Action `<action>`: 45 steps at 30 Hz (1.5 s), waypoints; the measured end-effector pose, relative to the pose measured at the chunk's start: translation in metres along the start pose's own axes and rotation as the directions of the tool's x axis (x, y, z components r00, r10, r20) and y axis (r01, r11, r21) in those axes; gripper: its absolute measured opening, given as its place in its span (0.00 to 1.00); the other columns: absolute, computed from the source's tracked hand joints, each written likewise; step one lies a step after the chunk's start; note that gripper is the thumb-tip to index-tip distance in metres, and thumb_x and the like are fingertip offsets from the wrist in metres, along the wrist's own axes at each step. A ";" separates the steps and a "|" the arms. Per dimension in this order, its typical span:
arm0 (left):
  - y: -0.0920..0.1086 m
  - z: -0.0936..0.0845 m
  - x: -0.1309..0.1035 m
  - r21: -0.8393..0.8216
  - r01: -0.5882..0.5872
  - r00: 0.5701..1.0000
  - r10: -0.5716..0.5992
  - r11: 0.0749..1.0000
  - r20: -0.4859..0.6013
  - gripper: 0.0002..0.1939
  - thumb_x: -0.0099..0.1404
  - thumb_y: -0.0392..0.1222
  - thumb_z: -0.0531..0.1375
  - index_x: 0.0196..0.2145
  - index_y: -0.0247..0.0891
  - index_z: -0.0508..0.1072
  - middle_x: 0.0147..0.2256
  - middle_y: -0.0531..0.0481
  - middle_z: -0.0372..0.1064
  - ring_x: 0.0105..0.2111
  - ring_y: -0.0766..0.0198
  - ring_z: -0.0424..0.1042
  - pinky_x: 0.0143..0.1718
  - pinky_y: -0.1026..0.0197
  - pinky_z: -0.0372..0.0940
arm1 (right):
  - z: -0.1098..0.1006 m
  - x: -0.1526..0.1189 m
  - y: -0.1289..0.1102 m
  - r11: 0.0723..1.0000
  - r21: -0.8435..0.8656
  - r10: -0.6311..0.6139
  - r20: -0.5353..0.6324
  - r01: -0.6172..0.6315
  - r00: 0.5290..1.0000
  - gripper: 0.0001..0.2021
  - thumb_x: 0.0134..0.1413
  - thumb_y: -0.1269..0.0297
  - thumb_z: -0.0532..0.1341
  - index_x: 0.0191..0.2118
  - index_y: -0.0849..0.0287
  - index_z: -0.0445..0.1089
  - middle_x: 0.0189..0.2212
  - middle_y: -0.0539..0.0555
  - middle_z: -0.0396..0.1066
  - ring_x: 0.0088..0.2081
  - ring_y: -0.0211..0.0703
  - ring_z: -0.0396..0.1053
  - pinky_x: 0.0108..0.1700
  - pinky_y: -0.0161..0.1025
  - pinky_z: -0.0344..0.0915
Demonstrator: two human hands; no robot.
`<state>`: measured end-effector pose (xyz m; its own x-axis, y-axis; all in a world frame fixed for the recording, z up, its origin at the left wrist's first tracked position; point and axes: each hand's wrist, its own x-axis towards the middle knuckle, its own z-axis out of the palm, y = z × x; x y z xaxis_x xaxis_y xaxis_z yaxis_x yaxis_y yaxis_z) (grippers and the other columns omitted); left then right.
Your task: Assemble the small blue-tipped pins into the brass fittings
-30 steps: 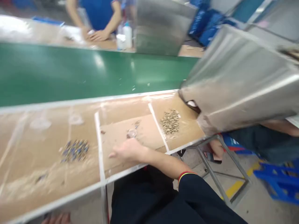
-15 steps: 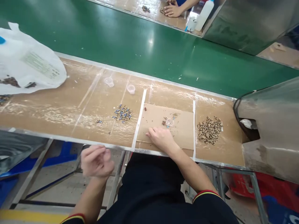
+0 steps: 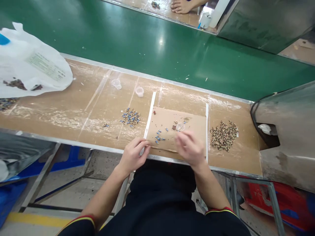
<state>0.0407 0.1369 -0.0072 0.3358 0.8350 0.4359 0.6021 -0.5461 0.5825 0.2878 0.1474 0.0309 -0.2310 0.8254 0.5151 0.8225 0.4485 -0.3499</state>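
My left hand [image 3: 136,153] is at the table's front edge, by the near left corner of a cardboard sheet [image 3: 169,114]. Its thumb and fingers are pinched together; whatever they hold is too small to name. Over the right part of the sheet, my right hand [image 3: 190,147] is blurred, its fingers curled closed, their contents hidden. Several small blue-and-brass parts [image 3: 158,137] lie loose on the cardboard between the hands. Just beyond my right hand sits a small clear cup [image 3: 180,126], with reddish-brown bits [image 3: 174,127] beside it.
To the left lies a pile of blue-and-brass parts [image 3: 130,117]; to the right, a pile of brass-coloured parts [image 3: 223,136]. Two clear cups [image 3: 139,91] stand farther back. A white bag [image 3: 46,65] rests far left. Across the green surface [image 3: 118,39] is another person's hand [image 3: 180,6].
My left hand has come from off the table to the cardboard's left corner. My right hand has moved right and lifted, uncovering the loose blue parts. The view has shifted slightly.
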 end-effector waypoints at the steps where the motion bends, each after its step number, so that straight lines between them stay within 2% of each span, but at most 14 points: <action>1: -0.003 0.002 0.005 0.010 0.002 0.997 -0.002 1.000 0.077 0.07 0.72 0.33 0.57 0.41 0.40 0.75 0.37 0.47 0.75 0.37 0.61 0.77 0.39 0.60 0.72 | -0.011 0.005 0.010 0.999 0.013 0.032 -0.122 -0.031 0.992 0.09 0.68 0.65 0.59 0.43 0.53 0.78 0.34 0.55 0.78 0.32 0.41 0.73 0.32 0.39 0.68; 4: -0.011 0.008 0.023 0.054 -0.055 0.961 0.039 0.997 0.275 0.09 0.73 0.35 0.55 0.44 0.39 0.75 0.40 0.45 0.76 0.40 0.58 0.76 0.42 0.57 0.72 | -0.033 0.030 0.044 0.993 0.056 0.119 -0.273 -0.108 0.955 0.07 0.66 0.65 0.62 0.41 0.52 0.79 0.28 0.51 0.76 0.28 0.39 0.71 0.31 0.39 0.67; 7: -0.017 0.014 0.045 0.110 -0.099 0.941 0.057 0.989 0.333 0.10 0.74 0.37 0.54 0.44 0.38 0.75 0.41 0.44 0.75 0.41 0.57 0.75 0.42 0.56 0.71 | -0.033 0.052 0.075 0.977 0.174 0.171 -0.280 -0.126 0.945 0.08 0.67 0.61 0.61 0.42 0.53 0.78 0.26 0.49 0.74 0.25 0.38 0.68 0.28 0.38 0.64; 10: -0.021 0.022 0.072 0.170 -0.140 0.926 0.068 0.975 0.372 0.13 0.76 0.37 0.52 0.46 0.38 0.76 0.41 0.44 0.75 0.40 0.59 0.75 0.41 0.58 0.70 | -0.019 0.056 0.095 0.961 0.260 0.146 -0.191 -0.094 0.971 0.11 0.69 0.62 0.57 0.45 0.54 0.78 0.26 0.49 0.73 0.26 0.37 0.69 0.29 0.37 0.64; 15: -0.018 0.042 0.114 0.162 -0.307 0.755 0.137 0.938 0.641 0.12 0.74 0.38 0.55 0.43 0.39 0.80 0.41 0.46 0.75 0.37 0.61 0.75 0.35 0.61 0.66 | -0.010 0.039 0.104 0.952 0.307 0.006 0.006 -0.008 1.000 0.09 0.67 0.65 0.59 0.45 0.56 0.78 0.35 0.53 0.77 0.29 0.36 0.69 0.28 0.36 0.64; 19: -0.013 0.045 0.132 0.177 -0.359 0.691 0.133 0.916 0.711 0.14 0.72 0.36 0.54 0.34 0.37 0.79 0.35 0.47 0.74 0.31 0.64 0.72 0.30 0.62 0.61 | -0.021 0.032 0.101 0.947 0.321 -0.071 0.243 -0.011 0.968 0.10 0.68 0.60 0.62 0.39 0.56 0.79 0.36 0.53 0.78 0.34 0.38 0.74 0.36 0.37 0.69; 21: -0.009 0.038 0.140 0.118 -0.349 0.704 0.177 0.930 0.687 0.13 0.72 0.35 0.54 0.34 0.37 0.77 0.34 0.48 0.74 0.30 0.65 0.71 0.30 0.63 0.61 | -0.025 0.031 0.099 0.954 0.298 -0.085 0.352 -0.025 0.932 0.11 0.68 0.57 0.62 0.39 0.57 0.79 0.36 0.53 0.79 0.38 0.40 0.75 0.39 0.38 0.69; 23: -0.004 0.031 0.149 0.003 -0.281 0.783 0.227 0.960 0.579 0.11 0.73 0.37 0.54 0.36 0.37 0.76 0.33 0.49 0.75 0.30 0.66 0.71 0.32 0.63 0.64 | -0.026 0.030 0.096 0.959 0.283 -0.110 0.429 -0.018 0.897 0.11 0.67 0.55 0.64 0.40 0.57 0.78 0.37 0.53 0.79 0.39 0.41 0.75 0.39 0.38 0.68; 26: 0.003 0.029 0.158 -0.206 -0.161 0.951 0.208 0.965 0.230 0.07 0.73 0.39 0.58 0.38 0.37 0.75 0.32 0.51 0.75 0.30 0.68 0.72 0.35 0.63 0.68 | -0.022 0.029 0.094 0.969 0.248 -0.130 0.488 0.006 0.863 0.09 0.66 0.57 0.65 0.40 0.57 0.78 0.36 0.53 0.77 0.38 0.42 0.74 0.39 0.38 0.66; 28: 0.002 0.038 0.157 -0.370 -0.113 0.992 0.128 0.922 0.017 0.05 0.71 0.40 0.61 0.38 0.37 0.75 0.31 0.52 0.75 0.29 0.69 0.73 0.33 0.65 0.69 | -0.018 0.028 0.094 0.971 0.239 -0.143 0.504 0.021 0.852 0.08 0.65 0.58 0.65 0.40 0.56 0.78 0.35 0.52 0.77 0.37 0.41 0.73 0.39 0.38 0.65; 30: -0.002 0.052 0.153 -0.547 -0.065 0.997 0.027 0.835 -0.077 0.06 0.69 0.43 0.66 0.37 0.38 0.76 0.30 0.52 0.76 0.28 0.70 0.74 0.30 0.66 0.70 | -0.014 0.027 0.095 0.966 0.255 -0.166 0.508 0.037 0.845 0.08 0.66 0.59 0.64 0.39 0.55 0.78 0.34 0.52 0.77 0.37 0.41 0.73 0.38 0.38 0.65; 34: -0.009 0.072 0.144 -0.728 0.075 0.994 -0.113 0.682 -0.004 0.11 0.62 0.47 0.72 0.36 0.38 0.79 0.30 0.51 0.79 0.28 0.68 0.78 0.30 0.66 0.73 | -0.011 0.027 0.094 0.965 0.255 -0.186 0.499 0.062 0.847 0.09 0.68 0.60 0.62 0.37 0.55 0.78 0.33 0.52 0.77 0.35 0.42 0.73 0.36 0.38 0.64; 38: -0.009 0.074 0.142 -0.737 0.133 0.988 -0.146 0.663 0.048 0.12 0.61 0.49 0.72 0.34 0.38 0.79 0.31 0.48 0.80 0.30 0.65 0.79 0.32 0.63 0.75 | -0.010 0.027 0.092 0.972 0.218 -0.187 0.475 0.091 0.860 0.12 0.70 0.61 0.59 0.36 0.55 0.78 0.32 0.52 0.77 0.34 0.41 0.72 0.35 0.38 0.64; 45: -0.013 0.075 0.143 -0.763 0.200 0.964 -0.264 0.614 0.040 0.14 0.59 0.48 0.74 0.31 0.38 0.77 0.29 0.51 0.78 0.29 0.67 0.78 0.32 0.64 0.74 | 0.003 0.029 0.087 0.985 0.139 -0.140 0.306 0.101 0.942 0.12 0.70 0.62 0.59 0.37 0.56 0.78 0.32 0.54 0.78 0.34 0.41 0.73 0.35 0.38 0.66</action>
<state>0.1352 0.2681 -0.0042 0.1939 0.9515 0.2388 -0.1161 -0.2195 0.9687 0.3512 0.2112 0.0128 -0.4917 0.8196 0.2941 0.7146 0.5728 -0.4016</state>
